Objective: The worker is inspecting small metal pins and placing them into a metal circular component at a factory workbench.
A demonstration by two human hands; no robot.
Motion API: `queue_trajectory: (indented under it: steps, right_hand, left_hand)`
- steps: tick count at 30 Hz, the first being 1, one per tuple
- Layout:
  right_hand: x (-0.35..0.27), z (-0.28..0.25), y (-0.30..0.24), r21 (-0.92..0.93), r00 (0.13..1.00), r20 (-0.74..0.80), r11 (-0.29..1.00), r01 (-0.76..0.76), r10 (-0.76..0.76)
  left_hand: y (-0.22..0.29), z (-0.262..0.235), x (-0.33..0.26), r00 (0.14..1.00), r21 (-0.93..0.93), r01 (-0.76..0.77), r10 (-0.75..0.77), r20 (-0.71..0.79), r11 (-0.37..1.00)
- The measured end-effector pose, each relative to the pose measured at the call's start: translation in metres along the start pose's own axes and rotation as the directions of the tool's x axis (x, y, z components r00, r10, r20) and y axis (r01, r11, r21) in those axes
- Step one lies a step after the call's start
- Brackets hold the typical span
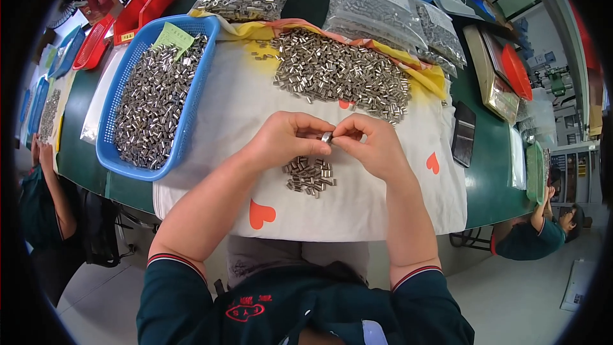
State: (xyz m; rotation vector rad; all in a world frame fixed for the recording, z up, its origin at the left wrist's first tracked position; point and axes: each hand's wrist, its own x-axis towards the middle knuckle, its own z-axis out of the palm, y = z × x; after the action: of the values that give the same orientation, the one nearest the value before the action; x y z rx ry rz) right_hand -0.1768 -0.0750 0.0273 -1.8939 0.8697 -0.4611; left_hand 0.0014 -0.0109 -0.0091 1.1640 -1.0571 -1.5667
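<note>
Left hand (287, 135) and right hand (369, 142), fingertips nearly closed, pinch a metal sleeve (327, 137) between them (axis unclear); the small sleeve pile (309, 177) lies nearer the left.

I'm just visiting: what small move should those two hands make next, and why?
Perhaps lower the shiny metal piece onto the small pile: it sits between the left fingers and right fingers, and that pile of similar pieces lies close by on the white cloth.
</note>
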Motion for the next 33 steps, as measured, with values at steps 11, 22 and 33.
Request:
queue_trajectory:
  steps: [11, 22, 33]
  right_hand:
    - [0.015, -0.018, 0.041, -0.409, 0.920, -0.387, 0.906, -0.113, -0.060]
    - [0.019, -0.011, 0.040, -0.606, 0.948, -0.305, 0.787, -0.117, -0.094]
    - [0.000, 0.005, 0.000, 0.038, 0.989, -0.081, 0.991, 0.126, -0.123]
  left_hand:
    - [-0.006, 0.001, 0.000, 1.000, 0.000, -0.009, 0.009, 0.013, 1.000]
    - [-0.005, -0.001, 0.001, 0.999, -0.084, -0.040, 0.038, -0.027, 0.996]
    - [-0.004, -0.003, 0.001, 0.998, -0.105, -0.048, 0.043, -0.043, 0.993]
